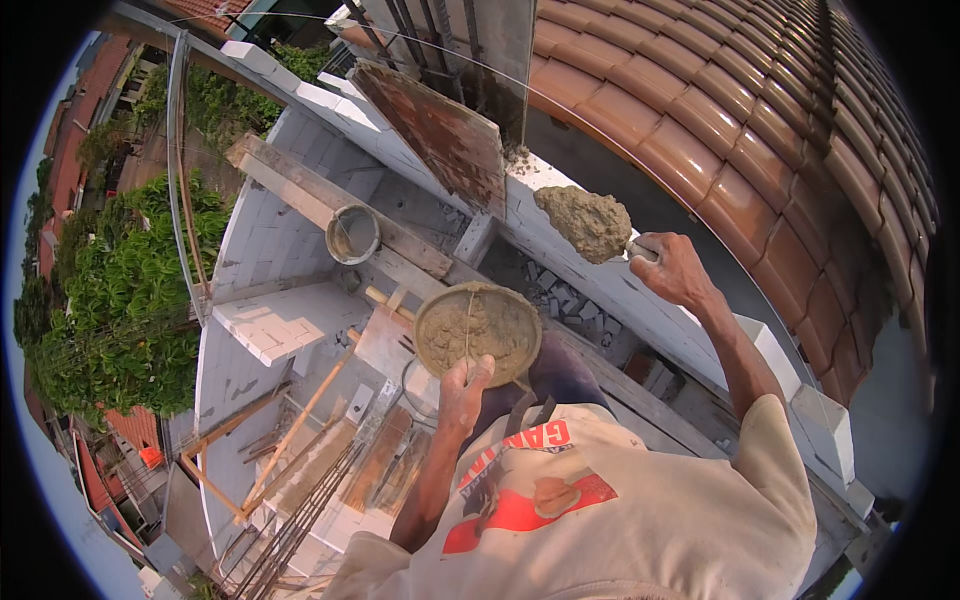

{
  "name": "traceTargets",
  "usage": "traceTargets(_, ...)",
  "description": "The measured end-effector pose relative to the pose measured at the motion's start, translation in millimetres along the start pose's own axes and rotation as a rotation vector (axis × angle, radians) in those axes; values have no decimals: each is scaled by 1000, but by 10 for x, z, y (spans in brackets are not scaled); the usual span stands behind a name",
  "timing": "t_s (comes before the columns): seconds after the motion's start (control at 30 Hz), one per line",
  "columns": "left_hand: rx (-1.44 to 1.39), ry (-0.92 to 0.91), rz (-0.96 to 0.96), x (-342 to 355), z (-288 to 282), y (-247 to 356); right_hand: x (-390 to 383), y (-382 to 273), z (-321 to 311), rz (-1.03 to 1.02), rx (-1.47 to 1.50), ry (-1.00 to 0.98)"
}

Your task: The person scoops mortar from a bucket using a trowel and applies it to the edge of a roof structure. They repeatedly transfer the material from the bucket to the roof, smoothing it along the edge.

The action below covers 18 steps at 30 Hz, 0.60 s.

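Observation:
In my right hand (665,268) is the handle of a trowel, held out over the white block wall (545,180). A thick heap of wet grey mortar (585,222) covers the trowel's blade. My left hand (464,385) is closed round the thin wire handle of a round bucket (533,365) in front of my body. Wet mortar (480,325) fills much of the bucket. Just beyond the trowel stands a formwork board (440,140) beside upright steel bars (425,45). Crumbs of mortar lie on the wall top at the board's foot.
Wooden planks (300,185) run along the wall, bearing a second bucket (353,235). Glazed brown roof tiles (660,110) slope beyond the wall to the right. A taut string (590,130) passes above the wall. Far below at left lie a wooden frame (215,490) and rods.

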<state>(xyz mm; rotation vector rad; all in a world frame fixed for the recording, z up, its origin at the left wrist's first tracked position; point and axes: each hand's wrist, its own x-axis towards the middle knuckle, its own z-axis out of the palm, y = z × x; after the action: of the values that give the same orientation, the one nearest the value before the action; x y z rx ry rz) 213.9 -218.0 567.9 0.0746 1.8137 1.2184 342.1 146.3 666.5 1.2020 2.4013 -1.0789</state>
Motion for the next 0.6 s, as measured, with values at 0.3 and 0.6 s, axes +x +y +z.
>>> traceTargets(0.3,-53,-7,-37,54,-13,69,1506,-863,480,-497,-480,742)
traceTargets(0.6,114,-23,43,-11,7,67,161,-71,476,-410,-287,412)
